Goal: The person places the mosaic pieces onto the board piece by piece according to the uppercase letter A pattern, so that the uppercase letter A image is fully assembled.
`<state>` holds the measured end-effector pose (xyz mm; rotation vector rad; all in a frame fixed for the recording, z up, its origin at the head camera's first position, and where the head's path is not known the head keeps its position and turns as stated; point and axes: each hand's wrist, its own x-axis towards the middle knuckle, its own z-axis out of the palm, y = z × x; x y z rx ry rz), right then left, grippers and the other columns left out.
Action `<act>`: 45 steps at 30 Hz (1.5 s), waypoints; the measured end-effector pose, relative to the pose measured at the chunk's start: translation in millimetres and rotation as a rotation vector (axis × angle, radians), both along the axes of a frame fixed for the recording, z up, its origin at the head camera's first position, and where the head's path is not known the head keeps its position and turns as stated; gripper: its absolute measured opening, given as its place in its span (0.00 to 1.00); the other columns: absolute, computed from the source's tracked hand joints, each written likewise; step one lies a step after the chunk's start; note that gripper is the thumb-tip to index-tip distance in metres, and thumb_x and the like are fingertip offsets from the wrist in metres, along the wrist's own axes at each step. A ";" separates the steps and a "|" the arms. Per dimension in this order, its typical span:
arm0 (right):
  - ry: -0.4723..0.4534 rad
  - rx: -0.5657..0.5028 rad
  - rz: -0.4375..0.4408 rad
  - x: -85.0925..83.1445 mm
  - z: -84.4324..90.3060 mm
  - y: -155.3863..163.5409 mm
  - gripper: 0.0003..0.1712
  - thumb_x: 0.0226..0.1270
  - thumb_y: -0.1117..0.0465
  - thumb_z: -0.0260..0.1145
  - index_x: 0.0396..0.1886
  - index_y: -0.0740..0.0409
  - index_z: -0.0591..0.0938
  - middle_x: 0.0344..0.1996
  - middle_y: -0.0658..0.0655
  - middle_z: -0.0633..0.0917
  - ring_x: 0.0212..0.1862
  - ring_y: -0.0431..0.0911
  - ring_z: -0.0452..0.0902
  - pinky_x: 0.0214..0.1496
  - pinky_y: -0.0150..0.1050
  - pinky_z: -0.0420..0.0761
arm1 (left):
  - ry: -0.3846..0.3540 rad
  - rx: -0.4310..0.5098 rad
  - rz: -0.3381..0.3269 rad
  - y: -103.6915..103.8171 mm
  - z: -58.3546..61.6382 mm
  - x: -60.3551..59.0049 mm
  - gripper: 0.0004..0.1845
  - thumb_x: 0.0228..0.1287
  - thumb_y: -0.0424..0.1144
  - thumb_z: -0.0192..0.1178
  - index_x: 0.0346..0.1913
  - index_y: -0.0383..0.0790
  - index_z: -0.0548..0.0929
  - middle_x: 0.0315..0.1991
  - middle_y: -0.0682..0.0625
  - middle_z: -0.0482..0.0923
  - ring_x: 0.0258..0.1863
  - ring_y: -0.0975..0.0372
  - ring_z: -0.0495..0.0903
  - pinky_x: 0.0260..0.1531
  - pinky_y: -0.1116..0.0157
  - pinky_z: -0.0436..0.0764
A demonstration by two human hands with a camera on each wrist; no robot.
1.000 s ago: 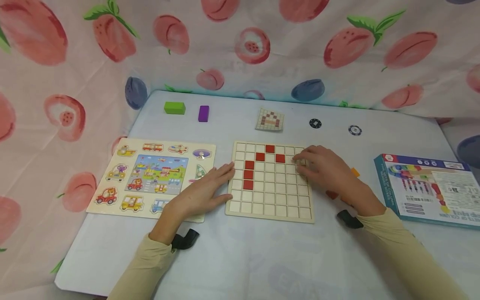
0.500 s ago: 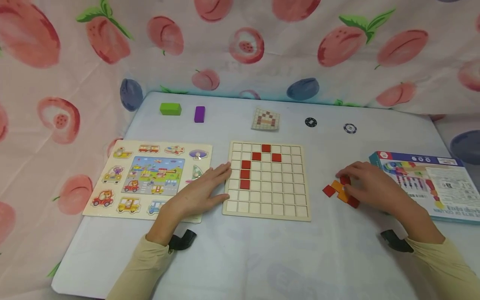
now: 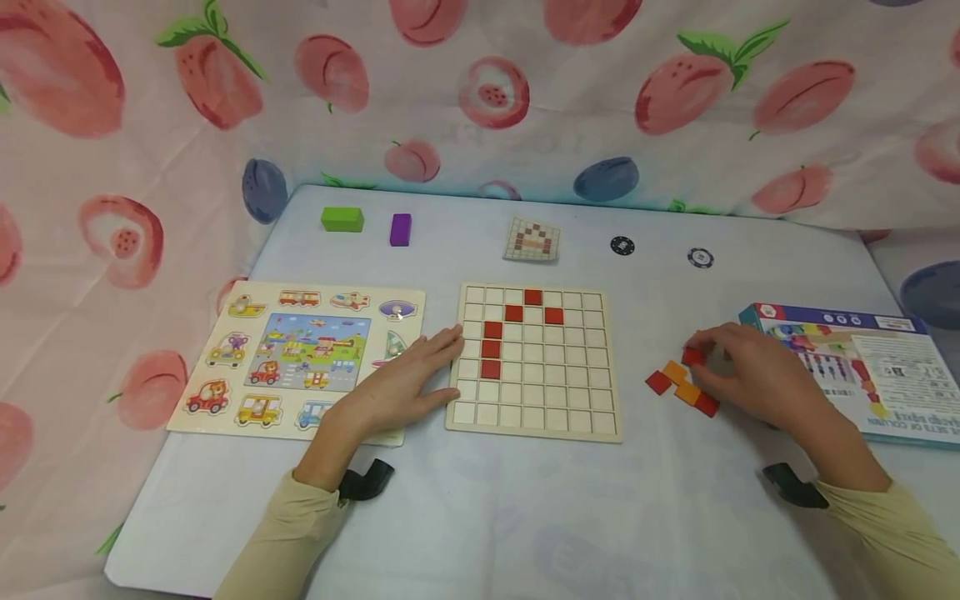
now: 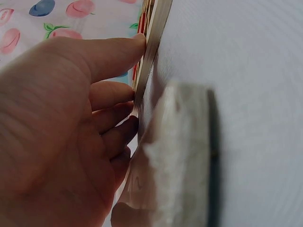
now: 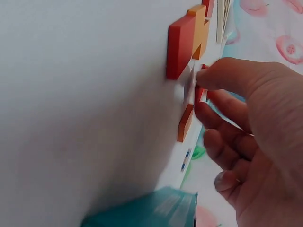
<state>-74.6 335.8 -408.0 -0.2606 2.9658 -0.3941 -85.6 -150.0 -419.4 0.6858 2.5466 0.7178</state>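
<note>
Surface: a pale blue-white table set against a draped cloth printed with peaches and plums.
Back row: a green block, a purple block, a small pattern card and two dark chips.
Left side: a wooden vehicle puzzle lies flat beside the grid board.
Right side: a teal box lies at the table's edge, just beyond the right hand.
Grid board: six red tiles sit in its upper left squares.
Left hand: flat on the table, fingers straight and loosely spread, their tips touching the board's left edge; the wrist view shows the fingertips against that rim.
Right hand: thumb and forefinger pinch a red tile, the other fingers curled loosely behind.
Pinched tile: at the far edge of the loose tiles, red and orange, which lie on the table between board and box, just beside the fingertips.
</note>
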 end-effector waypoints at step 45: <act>0.021 -0.075 0.172 -20.9 7.8 -83.3 0.16 0.73 0.56 0.73 0.58 0.46 0.89 0.63 0.58 0.85 0.67 0.58 0.78 0.68 0.64 0.81 | 0.010 -0.010 -0.003 -0.6 -1.8 -1.3 0.42 0.78 0.52 0.63 0.87 0.50 0.56 0.90 0.56 0.45 0.88 0.44 0.50 0.86 0.45 0.60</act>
